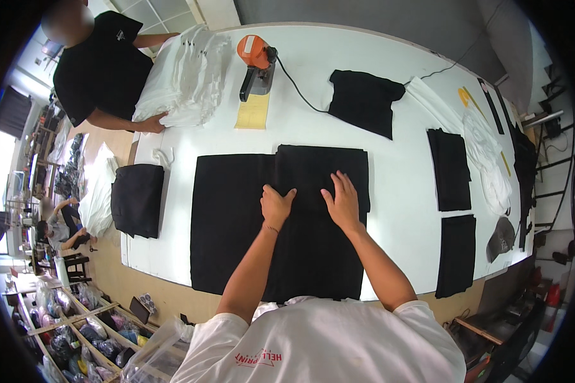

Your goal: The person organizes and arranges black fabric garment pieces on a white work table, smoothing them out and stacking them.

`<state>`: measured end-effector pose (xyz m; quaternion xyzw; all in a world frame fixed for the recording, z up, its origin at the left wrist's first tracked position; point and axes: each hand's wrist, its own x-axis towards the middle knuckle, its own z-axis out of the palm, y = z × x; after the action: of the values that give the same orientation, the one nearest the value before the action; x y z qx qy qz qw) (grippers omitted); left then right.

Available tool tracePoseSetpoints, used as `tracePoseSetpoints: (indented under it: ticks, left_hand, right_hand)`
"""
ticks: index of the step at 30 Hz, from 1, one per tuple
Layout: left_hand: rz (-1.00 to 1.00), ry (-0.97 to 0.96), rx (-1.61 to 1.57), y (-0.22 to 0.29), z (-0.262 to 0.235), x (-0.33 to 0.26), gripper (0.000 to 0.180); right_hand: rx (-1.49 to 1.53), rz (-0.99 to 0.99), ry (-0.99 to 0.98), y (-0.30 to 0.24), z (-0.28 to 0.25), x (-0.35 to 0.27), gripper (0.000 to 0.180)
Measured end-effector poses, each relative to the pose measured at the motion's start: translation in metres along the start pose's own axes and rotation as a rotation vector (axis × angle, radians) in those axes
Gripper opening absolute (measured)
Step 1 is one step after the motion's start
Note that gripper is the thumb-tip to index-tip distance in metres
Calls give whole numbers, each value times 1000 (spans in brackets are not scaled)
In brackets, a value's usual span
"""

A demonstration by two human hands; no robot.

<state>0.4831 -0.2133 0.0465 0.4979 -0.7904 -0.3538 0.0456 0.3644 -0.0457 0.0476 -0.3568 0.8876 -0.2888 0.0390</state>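
A large piece of folded black cloth [233, 223] lies flat on the white table in front of me. A second black layer [319, 249] covers its right part, with its edge running away from me near the middle. Pressed on the cloth beside that edge is my left hand [276, 207], its fingers bent and its thumb apart. Farther right, my right hand [344, 205] rests on the upper layer, fingers stretched out and spread. Neither hand shows anything gripped.
An orange-and-black corded cutting machine [257, 64] stands beyond on the white table [402, 249], by yellow paper [252, 113]. Far left, another person handles white fabric [182, 80]. Folded black bundles [137, 201] lie left, with more black cloth [450, 169] and a grey cap [501, 239] right.
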Motion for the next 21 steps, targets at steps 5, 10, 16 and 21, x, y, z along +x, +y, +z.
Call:
tracePoseSetpoints:
  ticks: [5,10,16,21]
  left_hand:
    - [-24,-362,-441,23,-43,36,59]
    - [296,-301,-287,144,-73,-11,67]
    - [318,-894,-724,240,-129,-111,49]
    - [348,-1160,-471,274,-84,-141,59]
  right_hand:
    - [1304,903,-536,-12,0,-72,76]
    - [2264,854,-324,3,-4,-90,108]
    - [2666,346,-34,40,-22,-92,101]
    - [2463,289,200,102,-67,-187,64]
